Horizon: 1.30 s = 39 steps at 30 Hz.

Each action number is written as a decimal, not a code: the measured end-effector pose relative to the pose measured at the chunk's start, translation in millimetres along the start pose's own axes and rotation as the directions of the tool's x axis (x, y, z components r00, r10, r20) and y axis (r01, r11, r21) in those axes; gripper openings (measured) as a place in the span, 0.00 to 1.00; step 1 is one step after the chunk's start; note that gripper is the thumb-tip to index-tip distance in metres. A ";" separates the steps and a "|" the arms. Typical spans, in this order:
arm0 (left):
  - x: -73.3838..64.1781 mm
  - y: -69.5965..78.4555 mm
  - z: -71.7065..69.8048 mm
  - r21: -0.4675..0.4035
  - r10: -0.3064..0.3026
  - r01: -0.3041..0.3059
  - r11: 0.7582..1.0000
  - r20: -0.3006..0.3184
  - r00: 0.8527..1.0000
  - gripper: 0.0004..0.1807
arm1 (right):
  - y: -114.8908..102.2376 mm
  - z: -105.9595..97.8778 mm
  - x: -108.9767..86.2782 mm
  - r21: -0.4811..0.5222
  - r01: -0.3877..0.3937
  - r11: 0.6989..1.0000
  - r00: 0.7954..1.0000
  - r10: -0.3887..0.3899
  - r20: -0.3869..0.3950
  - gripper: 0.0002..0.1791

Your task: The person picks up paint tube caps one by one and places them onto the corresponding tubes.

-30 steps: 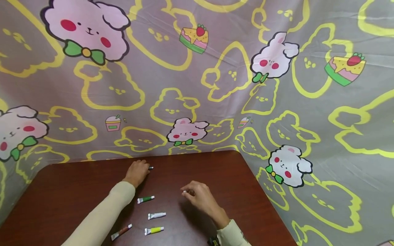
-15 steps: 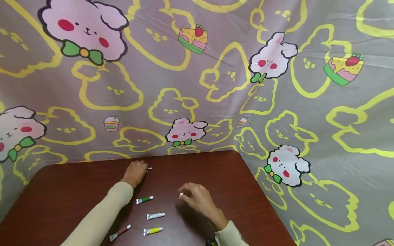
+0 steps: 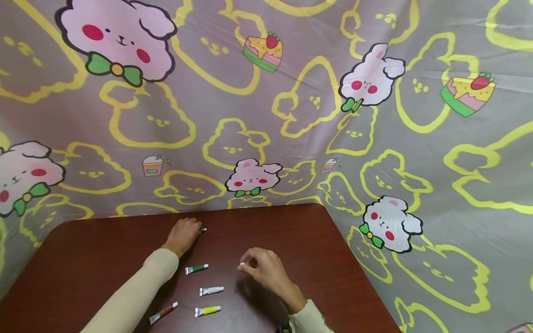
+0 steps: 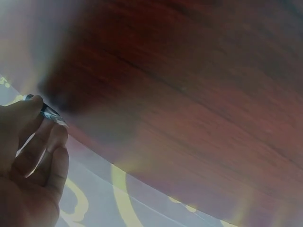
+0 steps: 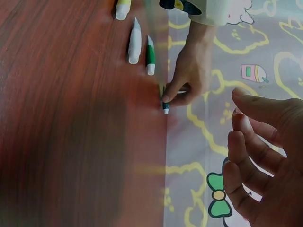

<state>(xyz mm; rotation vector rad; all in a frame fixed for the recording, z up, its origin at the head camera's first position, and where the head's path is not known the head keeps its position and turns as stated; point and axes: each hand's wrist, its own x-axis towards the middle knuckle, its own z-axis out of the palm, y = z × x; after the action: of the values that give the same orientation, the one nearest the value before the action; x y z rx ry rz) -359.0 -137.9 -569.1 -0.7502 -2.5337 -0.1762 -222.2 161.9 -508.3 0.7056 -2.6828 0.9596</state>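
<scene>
My left hand (image 3: 183,236) pinches a dark paint tube (image 4: 51,114) close to the table's far edge; the tube's pale end (image 5: 166,111) sticks out past the fingers. Over the middle of the table, my right hand (image 3: 266,269) pinches a small white thing (image 3: 242,264) between thumb and fingertips; the fingers mostly hide it, so its kind cannot be told. Between the arms lie a green paint tube (image 3: 196,269), a white paint tube (image 3: 211,291) and a yellow paint tube (image 3: 207,311). Beside the left sleeve is a reddish-brown paint tube (image 3: 164,313).
The dark wood table (image 3: 325,259) has rounded far corners. A grey cloth (image 3: 291,152) printed with rabbits and yellow outlines hangs behind it and along the right side. A dark band (image 3: 285,328) circles the right wrist.
The right hand has shifted slightly left and nearer with the small white thing in its fingertips. The left hand has stayed almost in place on the dark tube; the loose tubes lie as before.
</scene>
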 end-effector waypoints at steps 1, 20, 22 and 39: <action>-0.7 0.7 -1.6 0.002 0.003 -0.003 1.000 -0.001 1.000 0.11 | -0.3 0.7 0.1 -0.001 0.006 1.000 1.000 -0.006 -0.002 0.08; -11.6 37.0 -40.8 0.019 0.091 -0.091 0.996 0.000 0.996 0.12 | -6.4 14.2 -1.6 -0.012 0.015 1.000 0.999 -0.015 0.034 0.07; -12.7 41.2 -43.1 0.018 0.093 -0.093 0.995 0.003 0.996 0.11 | -6.9 15.8 -2.1 -0.016 0.017 1.000 0.999 -0.017 0.039 0.07; -34.8 62.1 -62.1 0.072 0.183 -0.179 0.981 -0.057 0.981 0.12 | -11.6 28.5 -9.0 -0.025 0.017 1.000 0.998 -0.016 0.055 0.06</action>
<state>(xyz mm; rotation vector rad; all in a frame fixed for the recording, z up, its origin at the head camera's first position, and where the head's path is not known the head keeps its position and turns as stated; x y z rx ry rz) -274.1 -118.0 -532.7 -0.9280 -2.3836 -0.0536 -209.6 139.1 -526.9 0.7589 -2.7269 0.9135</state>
